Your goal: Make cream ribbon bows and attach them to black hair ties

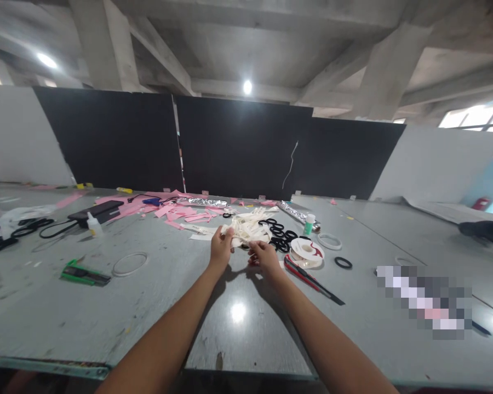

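Over the middle of the grey table, my left hand [222,249] is closed in a pinch on a cream ribbon [241,238]. Close by on the right, my right hand [267,258] pinches the same ribbon with its thumb and fingers. Just beyond both hands lies a loose heap of cream ribbon strips [257,221], some with faint print. Several black rings [278,229] sit against the heap's right side. A ribbon spool [307,249] with a white and red face lies to the right of my right hand, and a red and black utility knife [312,278] is beside it.
A green utility knife [84,273] and a clear ring [130,264] lie left. Farther back are a glue bottle [93,225], a black box [101,212], pink scraps [189,212] and foil strips [207,202]. A glue stick [309,224] stands right. Dark panels [238,145] close off the back.
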